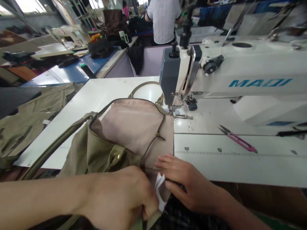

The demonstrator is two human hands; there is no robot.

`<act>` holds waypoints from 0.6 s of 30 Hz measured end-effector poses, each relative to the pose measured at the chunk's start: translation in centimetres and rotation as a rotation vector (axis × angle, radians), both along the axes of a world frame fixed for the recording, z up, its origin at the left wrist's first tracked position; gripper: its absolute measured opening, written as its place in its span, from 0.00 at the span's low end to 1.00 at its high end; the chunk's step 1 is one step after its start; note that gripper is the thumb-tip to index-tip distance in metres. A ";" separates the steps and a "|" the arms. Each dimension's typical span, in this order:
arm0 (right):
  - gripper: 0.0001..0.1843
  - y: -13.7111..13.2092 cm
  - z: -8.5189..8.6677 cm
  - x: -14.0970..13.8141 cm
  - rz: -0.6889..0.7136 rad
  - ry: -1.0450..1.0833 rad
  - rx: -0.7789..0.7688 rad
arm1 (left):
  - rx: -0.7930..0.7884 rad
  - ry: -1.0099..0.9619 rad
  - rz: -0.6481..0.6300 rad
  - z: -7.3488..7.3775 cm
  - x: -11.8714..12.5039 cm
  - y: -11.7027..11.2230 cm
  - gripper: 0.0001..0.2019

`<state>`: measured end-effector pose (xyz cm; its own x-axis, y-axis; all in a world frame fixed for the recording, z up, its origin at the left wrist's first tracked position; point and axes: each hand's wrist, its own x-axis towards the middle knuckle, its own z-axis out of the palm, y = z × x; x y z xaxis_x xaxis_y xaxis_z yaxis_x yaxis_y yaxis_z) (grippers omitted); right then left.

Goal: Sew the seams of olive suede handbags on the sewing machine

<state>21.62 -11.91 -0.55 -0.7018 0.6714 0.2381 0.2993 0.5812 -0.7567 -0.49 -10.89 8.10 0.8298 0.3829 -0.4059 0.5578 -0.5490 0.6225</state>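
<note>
An olive-green bag (100, 153) with a pale pink lining (134, 124) lies open on the white sewing table (240, 159), its rim close to the needle of the white sewing machine (240, 67). My left hand (120, 201) is closed on the bag's near edge at the bottom of the view. A small white label (159, 190) sticks out between my hands. My right hand (184, 185) lies on the lining beside the label, fingers pressed down on the fabric edge.
Pink thread snips (240, 140) lie on the table right of the needle. Olive fabric pieces (31, 118) are piled at the left. A person in a white shirt (164, 19) stands at the far tables, which carry dark cloth and another machine.
</note>
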 end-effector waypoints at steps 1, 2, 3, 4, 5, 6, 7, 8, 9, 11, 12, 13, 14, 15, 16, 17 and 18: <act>0.16 -0.7 0.0 -0.1 0.000 -0.022 0.018 | -0.114 0.003 0.024 -0.3 0.4 0.6 0.12; 0.15 -1.3 0.0 -0.2 0.003 -0.041 0.039 | -0.196 0.004 0.074 -0.6 0.7 1.2 0.13; 0.15 -1.7 0.0 -0.3 0.002 -0.053 0.058 | -0.218 -0.006 0.139 -0.9 0.9 1.7 0.14; 0.16 -1.9 -0.1 -0.3 -0.001 -0.057 0.069 | -0.165 -0.023 0.197 -1.0 1.1 2.1 0.13; 0.17 -2.0 -0.1 -0.4 -0.002 -0.055 0.072 | -0.068 -0.041 0.207 -1.1 1.3 2.5 0.13; 0.19 -2.0 -0.2 -0.4 -0.005 -0.048 0.069 | 0.055 -0.051 0.167 -1.2 1.4 3.0 0.12; 0.20 -2.0 -0.3 -0.5 -0.007 -0.040 0.062 | 0.182 -0.046 0.083 -1.3 1.5 3.5 0.11; 0.21 -2.0 -0.4 -0.6 -0.006 -0.023 0.061 | 0.293 -0.023 -0.021 -1.4 1.7 4.0 0.10; 0.22 -2.1 -0.6 -0.6 -0.006 0.004 0.069 | 0.366 0.011 -0.121 -1.5 1.8 4.5 0.09; 0.20 -2.6 -1.0 -0.8 -0.062 0.081 0.100 | 0.398 0.077 -0.227 -2.0 1.8 5.3 0.09; 0.18 -2.9 -1.3 -1.0 -0.129 0.116 0.120 | 0.378 0.098 -0.224 -2.4 1.8 5.5 0.10; 0.16 -3.4 -1.5 -1.1 -0.214 0.137 0.143 | 0.353 0.109 -0.189 -2.8 1.6 5.3 0.10; 0.14 -3.8 -1.7 -1.2 -0.311 0.140 0.165 | 0.338 0.110 -0.134 -3.3 1.4 5.0 0.10; 0.13 -4.2 -1.8 -1.3 -0.401 0.127 0.183 | 0.336 0.101 -0.070 -3.7 1.1 4.5 0.10; 0.12 -4.5 -1.9 -1.4 -0.467 0.108 0.196 | 0.343 0.088 -0.005 -4.1 0.7 3.9 0.09; 0.11 -4.7 -1.9 -1.5 -0.505 0.093 0.204 | 0.354 0.073 0.049 -4.5 0.4 3.3 0.10; 0.12 -4.8 -1.8 -1.5 -0.525 0.087 0.205 | 0.365 0.058 0.086 -4.7 0.1 2.7 0.12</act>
